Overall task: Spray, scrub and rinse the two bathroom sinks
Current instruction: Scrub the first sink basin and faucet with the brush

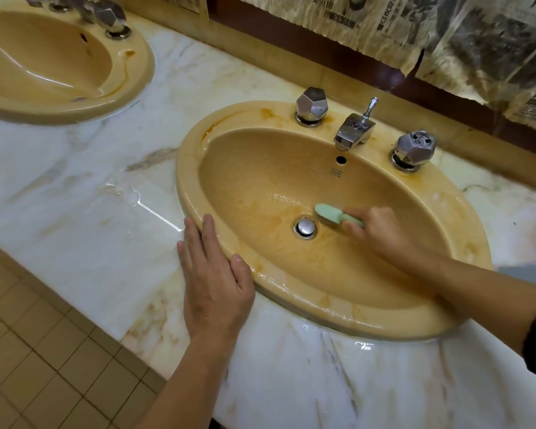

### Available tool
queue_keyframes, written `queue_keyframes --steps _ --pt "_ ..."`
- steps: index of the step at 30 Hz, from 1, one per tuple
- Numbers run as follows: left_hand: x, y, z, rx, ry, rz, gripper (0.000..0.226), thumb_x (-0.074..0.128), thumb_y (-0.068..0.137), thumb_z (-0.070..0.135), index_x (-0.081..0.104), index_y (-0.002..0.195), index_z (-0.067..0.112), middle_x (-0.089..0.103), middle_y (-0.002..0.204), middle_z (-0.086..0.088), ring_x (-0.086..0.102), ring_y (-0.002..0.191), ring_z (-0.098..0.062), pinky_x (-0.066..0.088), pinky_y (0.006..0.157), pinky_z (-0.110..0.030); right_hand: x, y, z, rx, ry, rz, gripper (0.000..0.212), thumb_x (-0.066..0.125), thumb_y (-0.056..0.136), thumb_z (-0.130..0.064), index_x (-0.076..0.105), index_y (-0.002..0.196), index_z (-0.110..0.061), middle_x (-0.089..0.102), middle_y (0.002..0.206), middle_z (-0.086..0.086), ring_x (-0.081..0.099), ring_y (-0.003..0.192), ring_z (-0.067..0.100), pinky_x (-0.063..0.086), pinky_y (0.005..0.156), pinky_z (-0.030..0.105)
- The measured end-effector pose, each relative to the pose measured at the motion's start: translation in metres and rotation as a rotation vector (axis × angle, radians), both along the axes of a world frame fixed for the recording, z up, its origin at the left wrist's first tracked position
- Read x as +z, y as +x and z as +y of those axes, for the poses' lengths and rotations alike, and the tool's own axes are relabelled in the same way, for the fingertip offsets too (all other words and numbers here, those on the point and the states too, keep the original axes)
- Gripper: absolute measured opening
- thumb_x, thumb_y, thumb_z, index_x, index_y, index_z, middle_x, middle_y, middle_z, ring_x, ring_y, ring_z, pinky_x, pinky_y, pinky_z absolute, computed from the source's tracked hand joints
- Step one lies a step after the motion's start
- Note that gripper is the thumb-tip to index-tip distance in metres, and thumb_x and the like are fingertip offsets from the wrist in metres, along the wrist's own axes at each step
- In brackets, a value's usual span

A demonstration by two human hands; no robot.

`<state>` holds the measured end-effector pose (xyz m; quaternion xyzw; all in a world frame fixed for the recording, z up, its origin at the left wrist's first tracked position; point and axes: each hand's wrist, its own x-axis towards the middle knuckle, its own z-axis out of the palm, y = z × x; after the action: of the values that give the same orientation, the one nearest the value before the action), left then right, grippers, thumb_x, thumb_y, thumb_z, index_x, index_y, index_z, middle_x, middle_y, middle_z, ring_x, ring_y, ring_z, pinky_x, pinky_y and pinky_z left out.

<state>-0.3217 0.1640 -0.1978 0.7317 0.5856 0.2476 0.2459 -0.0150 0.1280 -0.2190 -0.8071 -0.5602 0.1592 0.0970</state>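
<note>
I'm mid-scrub in the near sink (464,239) — right hand (381,230) grips the green brush (331,213), head at the drain's (305,227) two o'clock; left hand (212,274) lies flat on the rim at eight o'clock. Next I'd work the rust stains, then rinse.

Two sinks, one brush, two hands

There are two sinks, near (464,243) and far (136,66); one brush (331,213); two hands, left (214,274) and right (381,229); one spout (353,131); three knobs in view; one drain plug (305,227).
</note>
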Motion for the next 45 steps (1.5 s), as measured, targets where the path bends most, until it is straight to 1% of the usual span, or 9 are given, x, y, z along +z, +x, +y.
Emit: queue_keyframes --steps 2,6,10,16,19,30,36,41,45 --pt "0.000 0.000 0.000 -0.003 -0.002 0.002 0.073 0.019 0.091 0.038 0.016 0.159 0.014 0.009 0.167 -0.013 0.006 0.153 -0.031 0.018 0.123 -0.052 -0.004 -0.008 -0.003 0.016 -0.056 0.059 0.021 0.055 0.097 -0.027 0.072 0.110 -0.024 0.068 0.080 0.001 0.059 0.071 0.019 0.043 0.061 0.034" --pt "0.000 0.000 0.000 0.001 -0.005 0.003 0.073 0.018 0.091 0.039 0.016 0.159 0.014 0.008 0.167 -0.012 0.006 0.153 -0.031 0.018 0.123 -0.051 0.000 -0.008 0.014 -0.126 0.055 0.149 0.026 0.054 0.097 -0.026 0.074 0.114 -0.023 0.073 0.090 0.007 0.063 0.080 0.023 0.050 0.070 0.036" --pt "0.001 0.000 0.000 0.007 -0.015 -0.004 0.073 0.018 0.090 0.040 0.016 0.159 0.016 0.007 0.167 -0.010 0.006 0.153 -0.032 0.020 0.123 -0.051 -0.009 -0.032 0.026 -0.057 -0.004 0.234 0.023 0.051 0.097 -0.028 0.074 0.097 -0.025 0.066 0.077 0.004 0.058 0.073 0.021 0.043 0.062 0.035" --pt "0.001 0.000 0.000 -0.004 -0.010 -0.003 0.072 0.020 0.091 0.038 0.016 0.159 0.014 0.009 0.167 -0.013 0.008 0.153 -0.031 0.025 0.119 -0.056 0.005 0.001 0.009 -0.036 -0.176 0.203 0.022 0.054 0.095 -0.029 0.075 0.101 -0.027 0.071 0.091 0.000 0.063 0.082 0.019 0.051 0.074 0.038" --pt "0.000 0.001 0.000 -0.001 -0.007 0.001 0.072 0.020 0.091 0.039 0.017 0.159 0.013 0.009 0.167 -0.014 0.008 0.153 -0.032 0.025 0.119 -0.056 0.004 -0.007 0.023 -0.014 -0.148 0.170 0.023 0.054 0.094 -0.028 0.076 0.099 -0.024 0.071 0.090 0.004 0.063 0.083 0.023 0.053 0.075 0.041" --pt "0.001 0.000 0.001 -0.001 0.000 0.004 0.072 0.020 0.091 0.038 0.017 0.159 0.013 0.009 0.166 -0.014 0.009 0.152 -0.033 0.028 0.117 -0.057 0.010 -0.019 -0.005 -0.120 -0.216 0.173 0.024 0.052 0.093 -0.027 0.075 0.089 -0.022 0.070 0.079 0.008 0.064 0.071 0.026 0.051 0.062 0.040" --pt "0.001 0.001 0.001 -0.002 0.005 0.007 0.072 0.021 0.091 0.038 0.018 0.159 0.012 0.010 0.166 -0.014 0.010 0.152 -0.032 0.028 0.118 -0.056 0.018 -0.048 0.010 0.024 -0.334 0.026 0.024 0.051 0.091 -0.028 0.068 0.076 -0.021 0.060 0.070 0.003 0.057 0.065 0.021 0.037 0.053 0.032" --pt "0.001 0.001 0.001 -0.004 -0.005 0.010 0.073 0.020 0.090 0.039 0.016 0.159 0.014 0.008 0.167 -0.013 0.007 0.153 -0.031 0.028 0.118 -0.056 0.007 -0.058 0.038 0.081 -0.176 -0.046 0.024 0.046 0.096 -0.029 0.069 0.097 -0.019 0.062 0.079 0.002 0.058 0.069 0.022 0.044 0.053 0.033" --pt "0.001 0.000 0.001 -0.002 -0.007 0.006 0.073 0.019 0.090 0.039 0.016 0.159 0.015 0.007 0.167 -0.012 0.007 0.153 -0.031 0.026 0.119 -0.056 0.006 -0.054 0.043 0.043 -0.167 0.009 0.022 0.048 0.095 -0.028 0.067 0.088 -0.020 0.058 0.074 -0.002 0.057 0.070 0.022 0.038 0.052 0.033"
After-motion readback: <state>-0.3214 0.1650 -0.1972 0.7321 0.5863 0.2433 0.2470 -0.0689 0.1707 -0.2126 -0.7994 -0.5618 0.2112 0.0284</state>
